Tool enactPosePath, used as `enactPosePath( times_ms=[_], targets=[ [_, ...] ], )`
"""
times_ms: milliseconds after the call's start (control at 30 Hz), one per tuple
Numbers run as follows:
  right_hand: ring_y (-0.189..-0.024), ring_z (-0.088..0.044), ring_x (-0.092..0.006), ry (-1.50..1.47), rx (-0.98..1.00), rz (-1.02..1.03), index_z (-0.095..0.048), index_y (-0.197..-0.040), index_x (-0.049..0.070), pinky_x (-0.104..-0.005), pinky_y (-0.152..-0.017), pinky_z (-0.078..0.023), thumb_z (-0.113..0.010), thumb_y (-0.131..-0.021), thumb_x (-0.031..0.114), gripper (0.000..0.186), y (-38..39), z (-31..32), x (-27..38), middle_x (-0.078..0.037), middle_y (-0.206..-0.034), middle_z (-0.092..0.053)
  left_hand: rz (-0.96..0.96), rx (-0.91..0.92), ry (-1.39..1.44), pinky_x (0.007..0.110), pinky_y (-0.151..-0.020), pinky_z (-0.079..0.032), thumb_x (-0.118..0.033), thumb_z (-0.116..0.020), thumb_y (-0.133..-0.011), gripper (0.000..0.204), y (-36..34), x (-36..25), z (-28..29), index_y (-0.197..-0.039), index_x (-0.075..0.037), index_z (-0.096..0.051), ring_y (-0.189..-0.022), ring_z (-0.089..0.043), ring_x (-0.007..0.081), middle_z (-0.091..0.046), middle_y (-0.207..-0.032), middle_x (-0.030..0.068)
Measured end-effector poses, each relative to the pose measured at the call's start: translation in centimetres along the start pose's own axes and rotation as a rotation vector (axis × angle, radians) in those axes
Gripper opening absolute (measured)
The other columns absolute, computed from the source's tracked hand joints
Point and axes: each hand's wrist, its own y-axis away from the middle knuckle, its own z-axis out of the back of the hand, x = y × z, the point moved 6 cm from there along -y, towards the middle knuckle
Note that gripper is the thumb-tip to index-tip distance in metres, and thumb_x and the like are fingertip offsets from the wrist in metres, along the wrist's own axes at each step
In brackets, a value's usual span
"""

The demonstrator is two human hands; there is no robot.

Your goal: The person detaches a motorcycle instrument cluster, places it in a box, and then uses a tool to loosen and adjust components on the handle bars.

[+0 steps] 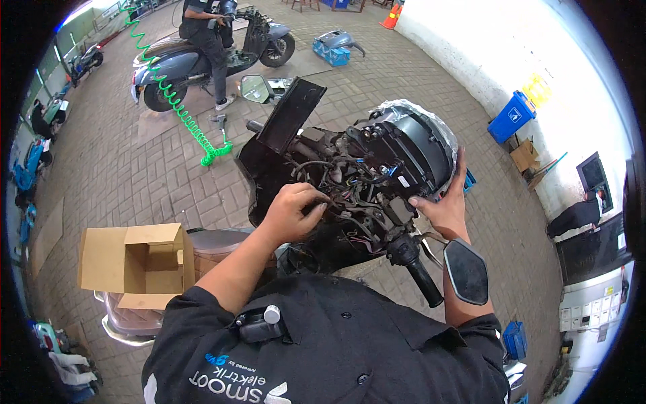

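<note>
Black wires and cables run in a tangle of wiring (353, 198) between the two hands, in the opened front of a scooter. The left hand (294, 212) is at the near-left side of this tangle, fingers curled and thumb narrowed toward them; whether it pinches a cable, I cannot tell. The right hand (445, 207) is spread wide against a black housing (407, 158), thumb at its near corner and fingers along its right edge; how firmly it grips is unclear. Clear film (447, 128) wraps the housing's far rim.

Just below the right hand are a black handlebar grip (424, 283) and a dark angular mirror (465, 273). Beyond the left hand, a black panel (296, 111) slants upward, with another mirror (256, 88) past its upper end. Left of that hand, an open cardboard box (104, 259) rests on a brown quilted seat (138, 316).

Farther out, a green coiled hose (185, 114) hangs ahead of the left hand over brick paving (161, 161). Past it, a person (212, 54) in dark clothes is at a blue-grey scooter (171, 67). Well beyond the right hand, a blue bin (513, 116) is by a white wall (471, 47).
</note>
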Motion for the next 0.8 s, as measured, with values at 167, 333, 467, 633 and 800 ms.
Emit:
enactPosePath(
  times_ms=[167, 333, 467, 633, 800],
  targets=[
    [-0.137, -0.036, -0.0365, -0.019, -0.002, 0.0, -0.007, -0.154, 0.01, -0.0431, -0.115, -0.031, -0.093, -0.044, 0.026, 0.14, 0.1, -0.5, -0.2, -0.022, -0.15, -0.029, 0.074, 0.051, 0.021, 0.039, -0.075, -0.049, -0.01, -0.067, -0.079, 0.012, 1.0, 1.0, 0.9, -0.089, -0.004, -0.069, -0.085, -0.062, 0.0313, -0.063, -0.087, 0.0117],
    [-0.138, -0.034, -0.0374, 0.039, 0.004, 0.04, -0.008, -0.154, 0.009, -0.0454, -0.116, -0.029, -0.092, -0.044, 0.03, 0.139, -0.1, 0.0, -0.7, -0.022, -0.151, -0.028, -0.023, 0.066, -0.168, 0.041, -0.084, -0.046, -0.017, -0.068, -0.079, 0.018, -2.7, -0.2, 0.0, -0.093, -0.006, -0.069, -0.094, -0.06, 0.0306, -0.063, -0.094, 0.0104],
    [-0.139, -0.031, -0.0396, 0.072, 0.048, 0.231, -0.014, -0.153, 0.008, -0.0491, -0.115, -0.026, -0.082, -0.052, 0.062, 0.133, -1.0, 1.5, -1.6, -0.023, -0.151, -0.027, 0.0, 0.197, -0.386, 0.042, -0.095, -0.042, -0.025, -0.07, -0.079, 0.028, -5.4, 0.4, -2.8, -0.101, -0.009, -0.07, -0.11, -0.054, 0.0276, -0.062, -0.106, 0.0078],
    [-0.138, -0.033, -0.0418, 0.311, 0.037, 0.504, -0.04, -0.144, 0.01, -0.0554, -0.109, -0.032, -0.062, -0.062, 0.083, 0.111, -3.2, 5.2, 3.6, -0.024, -0.15, -0.03, 0.087, 0.282, -0.552, 0.053, -0.111, -0.028, -0.036, -0.072, -0.077, 0.038, -5.7, 1.7, -5.5, -0.11, -0.015, -0.071, -0.139, -0.03, 0.0364, -0.039, -0.147, 0.0131],
    [-0.096, -0.062, -0.0296, 0.366, 0.464, 0.95, -0.064, -0.11, 0.009, -0.0396, -0.084, -0.051, -0.078, -0.07, 0.018, 0.043, -3.9, 1.2, 15.1, -0.01, -0.104, -0.062, 0.244, 0.476, -0.585, 0.061, -0.114, -0.012, -0.044, -0.068, -0.08, 0.04, -6.4, 2.6, -5.5, -0.111, -0.019, -0.072, -0.147, -0.009, 0.0388, -0.015, -0.16, 0.0137]
  ],
)
